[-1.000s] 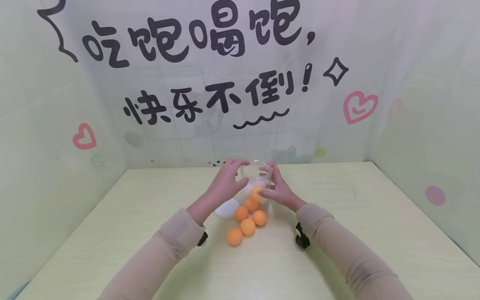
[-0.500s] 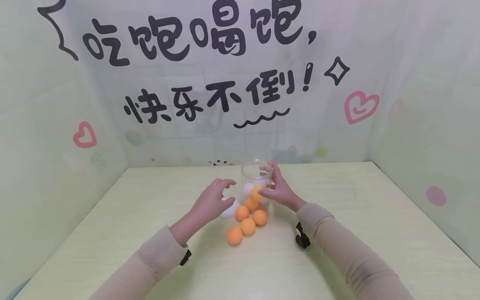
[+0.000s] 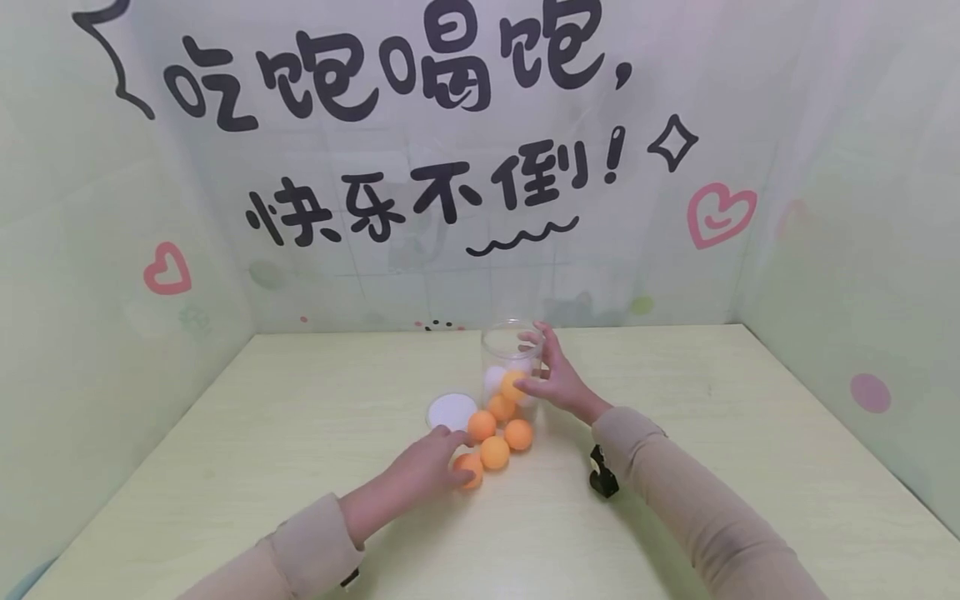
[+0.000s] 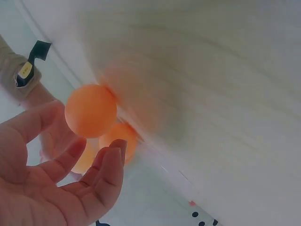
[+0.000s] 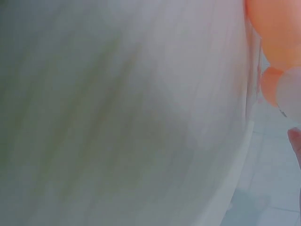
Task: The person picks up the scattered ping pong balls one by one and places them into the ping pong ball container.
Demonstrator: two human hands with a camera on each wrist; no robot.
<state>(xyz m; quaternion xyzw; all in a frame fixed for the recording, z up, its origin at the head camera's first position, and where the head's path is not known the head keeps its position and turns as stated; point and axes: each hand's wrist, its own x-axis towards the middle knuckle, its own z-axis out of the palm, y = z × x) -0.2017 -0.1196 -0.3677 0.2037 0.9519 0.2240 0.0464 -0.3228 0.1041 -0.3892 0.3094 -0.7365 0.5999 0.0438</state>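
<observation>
Near the middle of the table a clear jar (image 3: 491,346) stands upright, with white balls (image 3: 495,380) showing through its wall. My right hand (image 3: 566,379) holds the jar from the right, fingers behind it and thumb in front, overlapping an orange ball (image 3: 512,385). Several more orange balls (image 3: 495,452) lie in a loose cluster before the jar. My left hand (image 3: 423,471) is at the nearest orange ball (image 4: 91,111), thumb and fingers spread on either side of it. In the right wrist view, only one fingertip (image 5: 295,139) shows at the edge.
A round white lid (image 3: 452,412) lies left of the jar, just beyond my left hand. The pale table (image 3: 637,533) meets a back wall (image 3: 375,283) printed with lettering and hearts, with side walls to left and right.
My left hand has left the jar's rim, moving down and toward me to the nearest orange ball. The white lid has come fully into view. My right hand stays at the jar.
</observation>
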